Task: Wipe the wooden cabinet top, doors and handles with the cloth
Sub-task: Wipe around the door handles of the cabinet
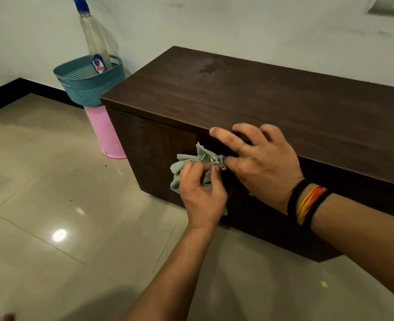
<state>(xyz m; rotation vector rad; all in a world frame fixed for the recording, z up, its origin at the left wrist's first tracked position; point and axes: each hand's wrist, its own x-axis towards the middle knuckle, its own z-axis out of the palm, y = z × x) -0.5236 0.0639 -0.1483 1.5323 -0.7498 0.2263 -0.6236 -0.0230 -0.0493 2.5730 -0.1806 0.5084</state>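
Note:
A low dark wooden cabinet [249, 96] stands against the wall, with a faint smear near the back of its top. My left hand [201, 195] grips a crumpled pale green cloth [186, 164] in front of the cabinet's front face, just below the top edge. My right hand [258, 163] is beside it, thumb and a finger pinching the cloth's frayed upper corner, the other fingers spread over the front edge. Both hands cover the door handles.
A teal perforated basket [85, 86] holding a clear spray bottle [95, 42] with a blue nozzle sits on an upturned pink bucket [105, 133] at the cabinet's left end. Glossy beige floor tiles [52, 193] spread to the left and front.

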